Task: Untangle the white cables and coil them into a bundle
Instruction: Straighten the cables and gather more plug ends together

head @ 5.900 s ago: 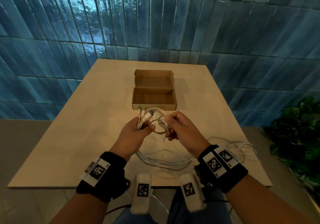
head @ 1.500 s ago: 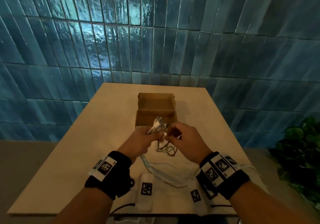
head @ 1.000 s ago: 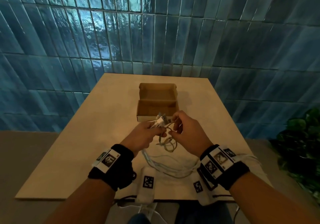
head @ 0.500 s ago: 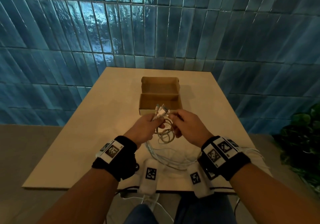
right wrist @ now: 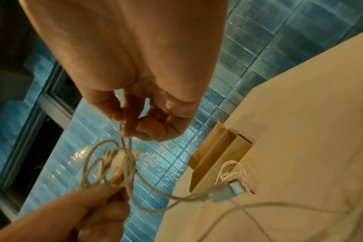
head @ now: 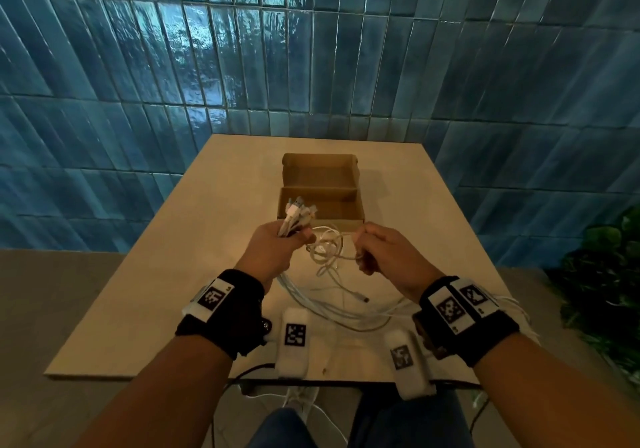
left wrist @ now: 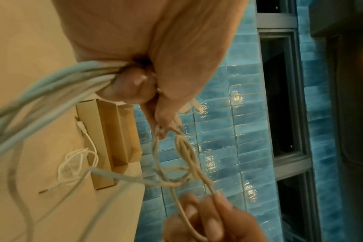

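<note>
My left hand (head: 277, 243) grips a bunch of white cables (head: 294, 219) near their plugs, which stick up above the fist. In the left wrist view the cables (left wrist: 52, 85) run out of the closed left hand (left wrist: 143, 85). A tangle of loops (head: 327, 248) hangs between both hands. My right hand (head: 377, 250) pinches a strand of that tangle; in the right wrist view the right hand (right wrist: 135, 121) holds the strand (right wrist: 124, 142) between thumb and fingers. Long cable runs (head: 332, 305) lie on the table below, one ending in a plug (head: 363, 298).
An open cardboard box (head: 322, 198) stands on the beige table (head: 156, 292) just beyond my hands. A separate thin white cable (left wrist: 77, 163) lies beside the box. Blue tiled walls surround the table; a green plant (head: 606, 274) stands at the right.
The hands have moved apart, pulling the tangled loops wider between them. A plug end now lies free on the table below.
</note>
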`<act>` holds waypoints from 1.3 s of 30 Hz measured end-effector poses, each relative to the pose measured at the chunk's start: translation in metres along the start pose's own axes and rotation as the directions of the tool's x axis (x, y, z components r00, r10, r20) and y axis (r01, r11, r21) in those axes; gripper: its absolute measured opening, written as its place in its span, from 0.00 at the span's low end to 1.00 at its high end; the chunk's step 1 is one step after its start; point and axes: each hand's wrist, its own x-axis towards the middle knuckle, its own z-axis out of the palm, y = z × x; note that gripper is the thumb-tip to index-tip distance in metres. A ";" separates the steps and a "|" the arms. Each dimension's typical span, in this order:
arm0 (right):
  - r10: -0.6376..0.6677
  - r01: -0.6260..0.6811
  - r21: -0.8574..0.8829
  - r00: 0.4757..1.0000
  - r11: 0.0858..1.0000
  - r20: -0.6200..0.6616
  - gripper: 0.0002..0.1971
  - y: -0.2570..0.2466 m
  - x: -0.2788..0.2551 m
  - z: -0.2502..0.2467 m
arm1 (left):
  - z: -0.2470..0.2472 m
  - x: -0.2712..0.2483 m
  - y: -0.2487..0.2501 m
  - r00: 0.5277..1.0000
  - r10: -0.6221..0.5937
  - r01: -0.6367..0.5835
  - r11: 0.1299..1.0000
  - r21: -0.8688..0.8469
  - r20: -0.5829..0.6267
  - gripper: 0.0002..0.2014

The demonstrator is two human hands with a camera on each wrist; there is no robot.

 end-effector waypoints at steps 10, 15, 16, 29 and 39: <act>0.036 -0.083 -0.276 0.985 0.958 -0.169 0.26 0.004 0.003 -0.027 | 0.004 0.001 0.003 0.998 -0.065 0.066 0.990 -0.126 0.013 0.09; 0.189 -0.282 -0.265 0.926 0.922 -0.326 0.29 0.028 0.003 -0.055 | -0.010 0.005 0.001 0.997 -0.055 0.040 0.975 -0.218 -0.062 0.07; 0.235 -0.331 -0.284 0.917 0.900 -0.322 0.29 0.031 0.002 -0.059 | -0.011 0.005 0.000 0.996 -0.057 0.039 0.972 -0.232 -0.068 0.06; 0.213 -0.294 -0.094 0.846 0.951 -0.488 0.23 0.051 0.008 -0.058 | 0.004 -0.001 0.008 0.999 -0.027 0.030 0.978 -0.208 0.019 0.07; -0.140 0.144 -0.390 0.989 0.909 0.037 0.34 0.014 0.001 0.008 | 0.015 -0.004 0.010 0.996 -0.038 0.050 0.987 -0.151 0.080 0.07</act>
